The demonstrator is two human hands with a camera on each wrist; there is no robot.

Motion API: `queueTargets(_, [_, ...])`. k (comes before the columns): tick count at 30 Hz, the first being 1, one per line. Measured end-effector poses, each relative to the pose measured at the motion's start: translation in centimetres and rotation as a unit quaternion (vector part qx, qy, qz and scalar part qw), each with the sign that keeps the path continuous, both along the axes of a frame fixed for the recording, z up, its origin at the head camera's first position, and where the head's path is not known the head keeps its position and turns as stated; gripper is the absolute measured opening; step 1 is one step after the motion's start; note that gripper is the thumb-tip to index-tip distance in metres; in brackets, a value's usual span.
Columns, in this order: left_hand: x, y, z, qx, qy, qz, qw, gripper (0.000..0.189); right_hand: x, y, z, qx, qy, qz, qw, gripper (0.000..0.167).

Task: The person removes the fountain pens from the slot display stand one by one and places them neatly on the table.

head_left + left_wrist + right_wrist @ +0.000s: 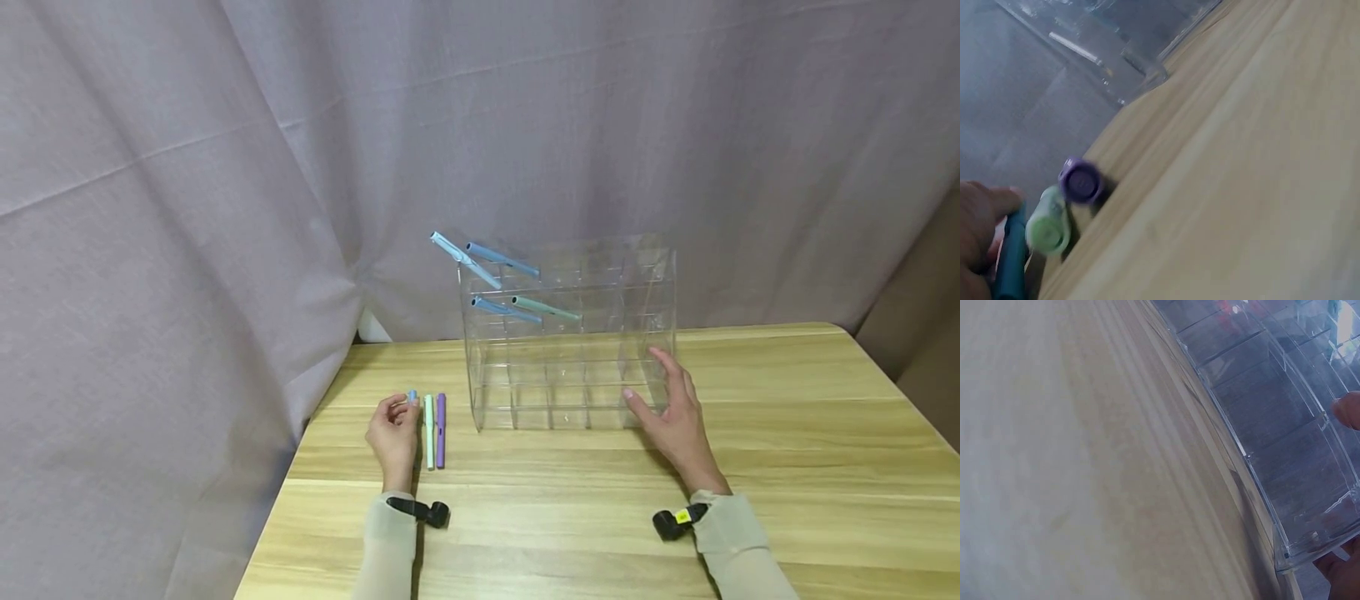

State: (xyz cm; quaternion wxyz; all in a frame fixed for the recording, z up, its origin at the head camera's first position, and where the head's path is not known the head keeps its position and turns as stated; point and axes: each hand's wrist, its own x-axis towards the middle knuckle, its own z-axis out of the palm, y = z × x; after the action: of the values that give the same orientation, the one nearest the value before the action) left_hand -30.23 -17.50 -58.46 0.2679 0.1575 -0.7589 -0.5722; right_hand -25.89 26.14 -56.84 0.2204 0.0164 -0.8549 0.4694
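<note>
My left hand (396, 429) pinches a blue pen (1011, 259) between thumb and fingers at the table's left; in the head view only its tip shows. Right beside it lie a pale green pen (430, 433) and a purple pen (441, 429), side by side. A clear compartment rack (566, 408) stands farther back. At its right side is my right hand (675, 421), thumb and fingers spread wide. In the right wrist view the thumb (1349, 410) is at the rack's front and other fingers (1341, 570) are by its side wall; firm contact cannot be told.
In the rack's upper left compartments, several pens stick out at a slant: a light blue pen (465, 260), a darker blue pen (502, 260), another blue pen (506, 310) and a green pen (546, 307). A grey curtain (525, 125) hangs behind the wooden table (555, 517).
</note>
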Motion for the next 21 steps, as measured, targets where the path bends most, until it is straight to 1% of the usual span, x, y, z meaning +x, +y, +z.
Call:
queueTargets(5, [0.08,0.50,0.38,-0.058,-0.038,0.003,0.9976,0.018,-0.05,0.08,-0.05,0.000,0.010,0.001,0.9999,0.087])
queueTargets(9, [0.03,0.43,0.33,-0.089,-0.043,-0.003,0.9951,0.015,-0.05,0.07,-0.10,0.000,0.010,0.000,1.0000,0.087])
queueTargets(15, [0.28,0.51,0.53,-0.092,-0.052,-0.017,0.9943,0.012,-0.10,0.02,-0.19,0.001,0.007,-0.002,1.0000,0.086])
queueTargets(21, [0.48,1.03,0.74,-0.087,-0.061,-0.044,0.9934,0.016,-0.11,0.04,-0.13,0.002,0.010,-0.003,0.9999,0.086])
